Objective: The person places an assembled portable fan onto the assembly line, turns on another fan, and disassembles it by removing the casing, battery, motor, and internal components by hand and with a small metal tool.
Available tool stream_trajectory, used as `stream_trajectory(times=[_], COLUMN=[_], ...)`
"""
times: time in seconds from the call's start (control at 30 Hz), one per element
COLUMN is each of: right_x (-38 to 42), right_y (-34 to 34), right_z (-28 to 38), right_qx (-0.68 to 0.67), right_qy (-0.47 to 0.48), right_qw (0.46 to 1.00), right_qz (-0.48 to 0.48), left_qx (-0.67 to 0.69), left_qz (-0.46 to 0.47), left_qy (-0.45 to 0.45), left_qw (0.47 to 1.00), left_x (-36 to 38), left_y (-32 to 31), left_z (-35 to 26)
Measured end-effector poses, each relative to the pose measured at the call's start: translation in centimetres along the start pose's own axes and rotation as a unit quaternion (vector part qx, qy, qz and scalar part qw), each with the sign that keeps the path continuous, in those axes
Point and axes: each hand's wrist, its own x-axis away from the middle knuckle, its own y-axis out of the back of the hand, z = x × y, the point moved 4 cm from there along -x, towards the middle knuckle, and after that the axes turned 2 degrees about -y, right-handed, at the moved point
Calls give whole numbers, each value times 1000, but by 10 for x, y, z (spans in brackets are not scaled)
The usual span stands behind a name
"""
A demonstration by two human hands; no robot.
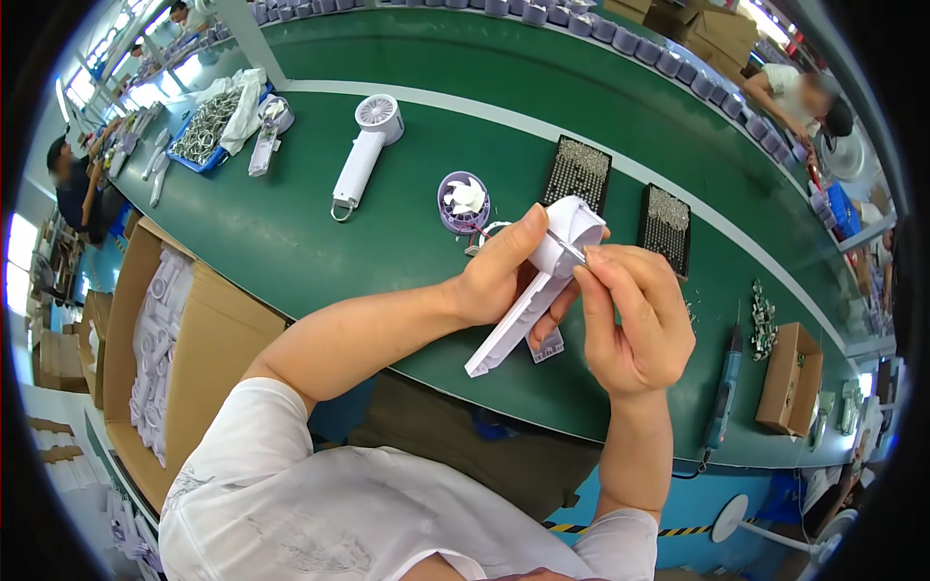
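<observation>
My left hand [499, 266] is closed around the round head of a pale lilac handheld-fan housing [520, 318], whose long open handle slants down toward me. At the rim of that head, the thumb and fingertips of my right hand [639, 324] are pinched together; what sits between them is too small to make out. Just beyond my left hand lies a purple round motor part with a white fan blade [465, 198], with wires by it. Under the housing, a small pale piece [547, 347] rests on the bench, partly hidden.
An assembled handheld fan [363, 160] lies farther back. Two black trays of screws [578, 172] stand behind my hands. An electric screwdriver [725, 397] and a cardboard box [790, 378] are at right. A carton of fan housings [165, 349] stands left. Other people work farther off.
</observation>
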Motion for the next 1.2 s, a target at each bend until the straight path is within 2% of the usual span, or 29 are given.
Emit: stream_trajectory(times=[0.4, 0.8, 1.2], right_x=[4, 6, 10], right_y=[-2, 0, -2], right_z=[15, 24, 33], right_qx=[14, 33, 69], right_qy=[39, 51, 90], right_qw=[999, 997, 993], right_qz=[20, 37, 26], left_qx=[58, 35, 109], left_qz=[58, 85, 65], left_qy=[7, 27, 79], left_qw=[997, 995, 989], left_x=[0, 2, 3], left_y=[-10, -7, -10], left_z=[-1, 3, 7])
